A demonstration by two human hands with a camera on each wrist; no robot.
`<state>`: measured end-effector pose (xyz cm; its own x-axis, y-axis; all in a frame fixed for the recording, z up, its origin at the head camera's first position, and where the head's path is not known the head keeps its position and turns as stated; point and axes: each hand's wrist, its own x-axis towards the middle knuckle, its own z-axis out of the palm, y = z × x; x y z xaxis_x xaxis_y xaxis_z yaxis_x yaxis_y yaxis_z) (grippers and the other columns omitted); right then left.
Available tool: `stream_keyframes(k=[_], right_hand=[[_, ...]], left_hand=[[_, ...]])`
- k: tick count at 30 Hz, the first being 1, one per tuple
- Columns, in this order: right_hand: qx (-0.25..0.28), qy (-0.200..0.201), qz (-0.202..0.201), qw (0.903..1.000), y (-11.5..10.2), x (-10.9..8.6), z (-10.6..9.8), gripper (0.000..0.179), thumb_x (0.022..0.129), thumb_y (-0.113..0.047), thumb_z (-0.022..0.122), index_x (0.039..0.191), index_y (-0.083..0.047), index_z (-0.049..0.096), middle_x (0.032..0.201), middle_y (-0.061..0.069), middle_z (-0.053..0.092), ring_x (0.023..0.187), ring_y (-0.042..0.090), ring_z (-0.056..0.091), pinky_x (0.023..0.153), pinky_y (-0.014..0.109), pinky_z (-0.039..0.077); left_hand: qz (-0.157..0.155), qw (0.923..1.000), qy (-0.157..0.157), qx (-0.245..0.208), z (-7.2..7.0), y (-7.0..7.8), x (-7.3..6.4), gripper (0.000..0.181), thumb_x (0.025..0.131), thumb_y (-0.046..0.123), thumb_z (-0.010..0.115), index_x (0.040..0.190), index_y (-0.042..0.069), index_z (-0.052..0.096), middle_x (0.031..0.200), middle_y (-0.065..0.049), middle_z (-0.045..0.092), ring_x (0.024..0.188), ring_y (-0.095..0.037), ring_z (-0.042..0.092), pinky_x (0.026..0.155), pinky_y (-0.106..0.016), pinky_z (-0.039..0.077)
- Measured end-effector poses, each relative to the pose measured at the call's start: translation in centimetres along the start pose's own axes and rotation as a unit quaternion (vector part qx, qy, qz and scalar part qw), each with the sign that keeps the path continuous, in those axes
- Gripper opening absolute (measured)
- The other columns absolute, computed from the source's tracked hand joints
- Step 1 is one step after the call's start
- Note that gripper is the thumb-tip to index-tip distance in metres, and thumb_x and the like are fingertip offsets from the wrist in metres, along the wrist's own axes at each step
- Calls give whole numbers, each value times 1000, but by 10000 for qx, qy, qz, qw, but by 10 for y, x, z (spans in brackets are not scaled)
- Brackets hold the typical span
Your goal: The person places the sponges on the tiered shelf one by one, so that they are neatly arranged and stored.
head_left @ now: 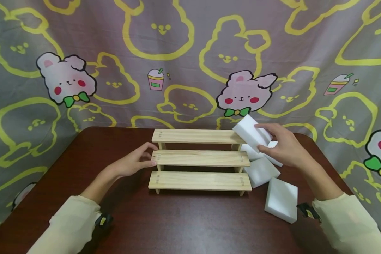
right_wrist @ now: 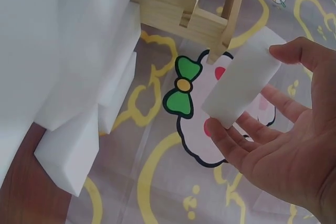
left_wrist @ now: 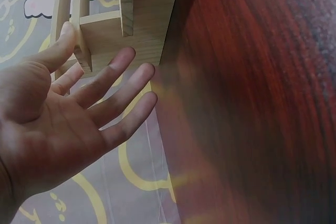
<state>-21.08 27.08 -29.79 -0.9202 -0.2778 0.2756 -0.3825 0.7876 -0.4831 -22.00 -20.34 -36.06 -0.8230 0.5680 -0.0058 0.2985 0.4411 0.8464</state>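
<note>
A three-tier wooden step rack point(head_left: 200, 158) stands on the dark table. My left hand point(head_left: 134, 162) pinches the left end of its middle board between thumb and index finger; in the left wrist view the other fingers point(left_wrist: 126, 95) of that hand stretch out loosely below. With thumb and fingers, my right hand point(head_left: 284, 143) holds a white foam block point(head_left: 249, 130), tilted at the right end of the top board. In the right wrist view this block point(right_wrist: 244, 77) is close to the board's end; I cannot tell if they touch.
Several more white foam blocks lie right of the rack, one flat nearer the front point(head_left: 282, 199) and another leaning by the rack's side point(head_left: 261, 171). A patterned curtain point(head_left: 190, 70) hangs behind the table point(head_left: 190, 222).
</note>
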Motion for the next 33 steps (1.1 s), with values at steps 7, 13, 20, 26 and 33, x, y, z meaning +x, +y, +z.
stream_keyframes(k=[7, 13, 20, 26, 33], right_hand=[[109, -109, -164, 9997, -4, 5, 3, 59, 87, -7, 80, 141, -1, 56, 139, 27, 55, 107, 39, 61, 88, 55, 51], [203, -207, -292, 9991, -7, 9, 7, 57, 87, -7, 81, 139, -2, 58, 127, 24, 61, 94, 35, 66, 76, 44, 54], [104, -206, -431, 9988, -12, 14, 10, 52, 87, -11, 81, 135, -5, 60, 123, 21, 63, 96, 34, 61, 75, 43, 52], [133, -226, -539, 9982, -16, 19, 13, 51, 88, -10, 80, 135, -5, 61, 132, 21, 61, 100, 35, 60, 80, 48, 52], [199, -240, -682, 9972, -21, 25, 15, 49, 87, -8, 78, 134, -4, 62, 139, 22, 59, 112, 37, 59, 94, 58, 50]], left_hand=[[-158, 9998, -97, -7, -1, 2, 1, 44, 105, 7, 62, 138, -3, 35, 110, -22, 65, 106, -42, 63, 86, -50, 48], [-218, 9996, -167, -22, -2, 3, 1, 45, 105, 7, 61, 139, -3, 34, 104, -25, 66, 100, -39, 63, 83, -48, 47], [-296, 9993, -209, -48, -2, 5, 0, 45, 106, 9, 61, 139, -2, 33, 101, -24, 67, 100, -39, 63, 83, -47, 47], [-313, 9993, -197, 39, -2, 5, 1, 44, 106, 9, 60, 139, -2, 33, 100, -22, 66, 99, -38, 62, 82, -47, 47], [-342, 9991, -202, 160, -2, 4, 1, 44, 106, 10, 60, 139, -1, 33, 99, -21, 67, 98, -37, 61, 83, -47, 47]])
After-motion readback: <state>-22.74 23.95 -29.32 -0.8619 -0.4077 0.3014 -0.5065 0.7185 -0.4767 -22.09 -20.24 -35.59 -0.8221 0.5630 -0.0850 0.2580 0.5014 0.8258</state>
